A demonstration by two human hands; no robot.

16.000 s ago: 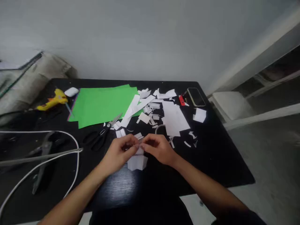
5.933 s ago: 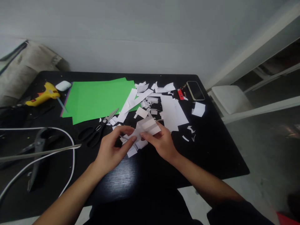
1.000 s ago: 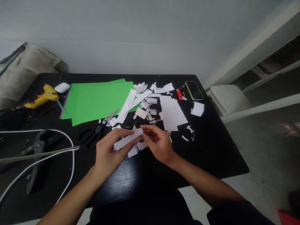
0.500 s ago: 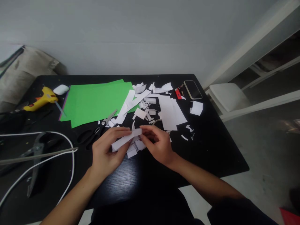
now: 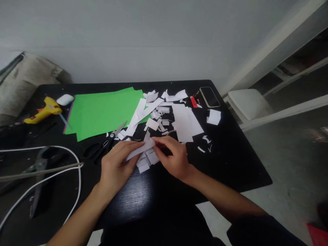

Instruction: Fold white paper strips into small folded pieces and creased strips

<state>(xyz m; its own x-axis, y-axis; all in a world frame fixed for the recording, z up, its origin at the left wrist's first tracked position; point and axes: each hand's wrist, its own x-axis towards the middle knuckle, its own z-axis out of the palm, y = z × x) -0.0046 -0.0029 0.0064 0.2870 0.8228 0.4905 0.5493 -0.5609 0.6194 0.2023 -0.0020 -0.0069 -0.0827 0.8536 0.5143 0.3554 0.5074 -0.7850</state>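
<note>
A folded white paper strip (image 5: 140, 149) is held between both hands just above the black table (image 5: 230, 164). My left hand (image 5: 115, 165) pinches its left part, thumb on top. At the strip's right end my right hand (image 5: 173, 157) pinches it with its fingers curled. Under the strip lie small white paper pieces (image 5: 147, 161). Black-handled scissors (image 5: 105, 145) rest shut just left of my left hand.
Green paper sheets (image 5: 102, 111) lie at the back, with white paper scraps (image 5: 183, 121) spread to their right. A yellow glue gun (image 5: 42, 111), pliers (image 5: 38, 167) and a white cable (image 5: 64, 171) are on the left. A phone (image 5: 209, 96) and a red lighter (image 5: 192, 101) are far right.
Since a second ago both hands have lowered the strip slightly toward the table and my right fingers have slid along its right end. The view has shifted a little.
</note>
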